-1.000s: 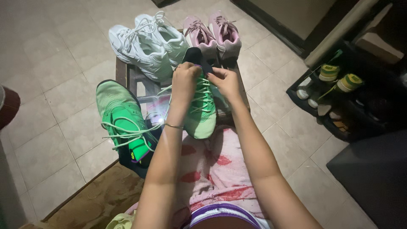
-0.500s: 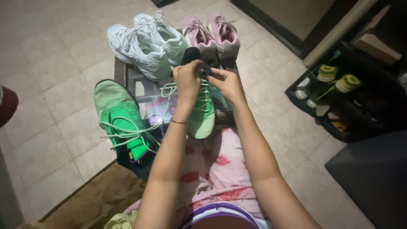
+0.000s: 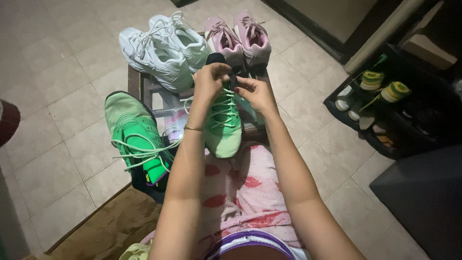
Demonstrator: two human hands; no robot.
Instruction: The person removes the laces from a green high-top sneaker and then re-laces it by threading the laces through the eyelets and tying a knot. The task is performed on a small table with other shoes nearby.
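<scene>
Over my lap, left hand (image 3: 210,81) and right hand (image 3: 254,91) pinch pale laces (image 3: 222,107) on green sneaker (image 3: 222,126); fingertips hide the knot.

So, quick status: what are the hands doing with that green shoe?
Left hand and right hand both pinching laces at the green shoe top. Shoe toe on lap. Second green shoe lies beside, nothing blocking.

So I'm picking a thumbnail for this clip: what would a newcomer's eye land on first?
First, the left hand and right hand, meeting mid-frame over the pale laces of a green sneaker that lies toe-toward-camera against the lap. Its bright green mate lies left of it, laces loose. Beyond the hands, white sneakers and pink sneakers sit on a low table.
</scene>
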